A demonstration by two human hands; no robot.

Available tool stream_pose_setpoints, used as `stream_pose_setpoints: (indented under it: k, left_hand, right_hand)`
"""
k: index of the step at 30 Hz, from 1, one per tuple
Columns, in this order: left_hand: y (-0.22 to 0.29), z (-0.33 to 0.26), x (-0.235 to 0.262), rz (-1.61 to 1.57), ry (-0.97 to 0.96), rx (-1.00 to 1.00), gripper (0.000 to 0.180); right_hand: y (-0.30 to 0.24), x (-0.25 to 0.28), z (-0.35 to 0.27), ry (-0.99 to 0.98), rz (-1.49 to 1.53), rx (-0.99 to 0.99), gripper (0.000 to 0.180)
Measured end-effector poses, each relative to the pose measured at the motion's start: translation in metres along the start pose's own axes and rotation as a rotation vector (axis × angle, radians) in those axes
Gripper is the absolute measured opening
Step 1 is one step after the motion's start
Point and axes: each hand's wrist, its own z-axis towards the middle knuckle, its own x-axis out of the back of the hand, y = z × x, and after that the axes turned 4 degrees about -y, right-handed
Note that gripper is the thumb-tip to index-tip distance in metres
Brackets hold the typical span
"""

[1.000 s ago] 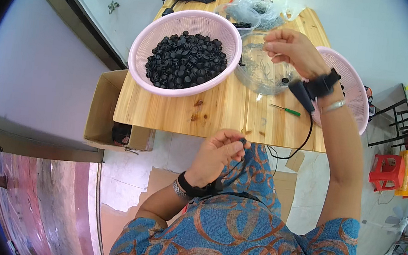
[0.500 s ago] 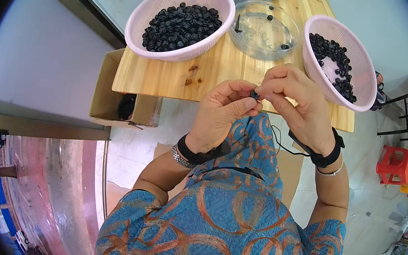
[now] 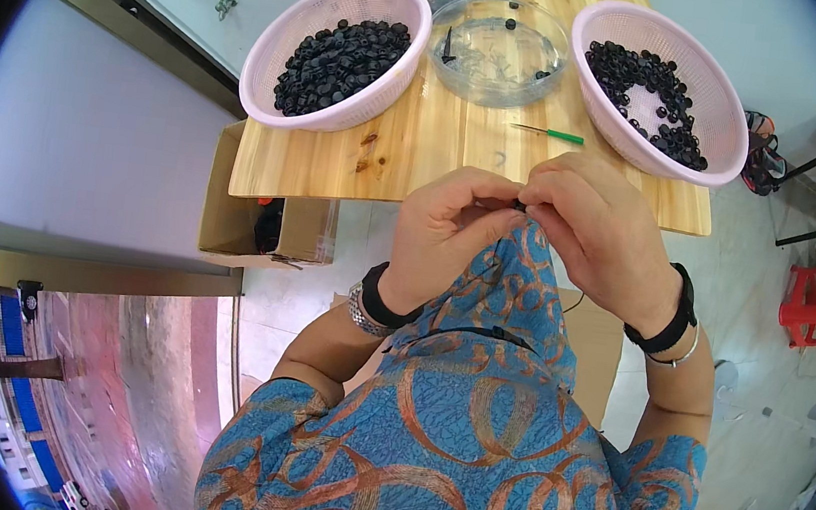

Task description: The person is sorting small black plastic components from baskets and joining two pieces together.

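Observation:
My left hand (image 3: pixel 452 222) and my right hand (image 3: pixel 600 227) meet just off the table's front edge, above my lap. Both are closed, their fingertips pinching one small round black plastic part (image 3: pixel 520 205) between them. Most of that part is covered by the fingers, so its shape hardly shows. Beyond my right hand, a small screwdriver (image 3: pixel 564 137) with a green handle and thin shaft lies on the wooden table (image 3: pixel 408 169).
A pink basket (image 3: pixel 328 6) heaped with black caps stands at the left. Another pink basket (image 3: pixel 712 100) at the right holds black ring-like pieces. Between them sits a clear round dish (image 3: pixel 495 92) with a few black bits. A cardboard box (image 3: pixel 229 235) is below the table's left end.
My hands have drawn closer around the black part, covering more of it. The right hand has tilted lower, and the screwdriver now shows beyond it. The whole view has shifted slightly.

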Motion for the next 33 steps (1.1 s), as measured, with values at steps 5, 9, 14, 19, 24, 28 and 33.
stream_pose_setpoints:
  k: [5,9,14,19,24,28,33]
  left_hand:
    - [0.002,0.002,0.000,-0.123,0.006,0.121,0.020]
    - [-0.006,0.005,0.006,-0.351,0.039,0.187,0.018]
    - [-0.011,0.008,0.008,-0.588,0.148,0.331,0.016]
    - [-0.016,-0.007,0.022,-0.567,0.181,0.314,0.016]
    - [-0.025,-0.012,0.028,-0.624,0.169,0.313,0.015]
    - [-0.031,-0.015,0.026,-0.638,0.159,0.329,0.016]
    - [-0.034,-0.019,0.020,-0.564,0.162,0.370,0.016]
  right_hand:
    - [0.008,0.005,-0.002,-0.079,0.298,-0.213,0.013]
    - [0.024,0.003,-0.005,0.045,0.643,-0.501,0.012]
    - [0.051,-0.006,-0.014,0.079,0.108,-0.386,0.011]
    - [0.038,0.047,-0.002,0.159,-0.001,-0.343,0.008]
    - [0.125,0.115,0.007,-0.094,-0.374,-0.451,0.012]
    - [0.200,0.116,0.008,-0.480,-0.545,-0.573,0.012]
    - [0.247,0.099,0.011,-0.675,-0.712,-0.691,0.014]
